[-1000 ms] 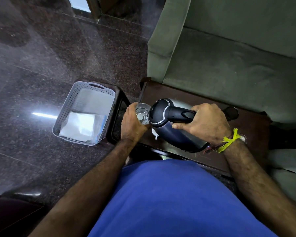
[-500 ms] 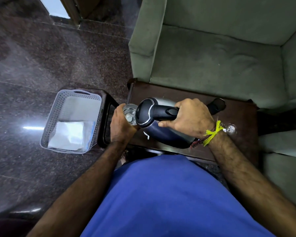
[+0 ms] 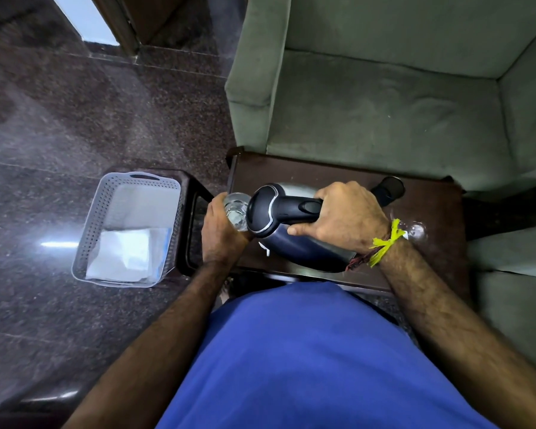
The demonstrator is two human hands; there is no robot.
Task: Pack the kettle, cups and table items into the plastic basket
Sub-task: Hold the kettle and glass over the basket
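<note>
Gripping the kettle handle, the right hand keeps it tilted at the glass still clasped in the left hand; both unmoved.

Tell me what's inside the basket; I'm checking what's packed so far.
The basket holds only a white folded sheet or packet, lying flat at its near end. Anything beneath it is covered. No kettle or cups are inside.

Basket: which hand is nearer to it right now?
Left. The left hand holds a glass at the table's left end, beside the basket. The right hand grips the kettle handle farther right.
</note>
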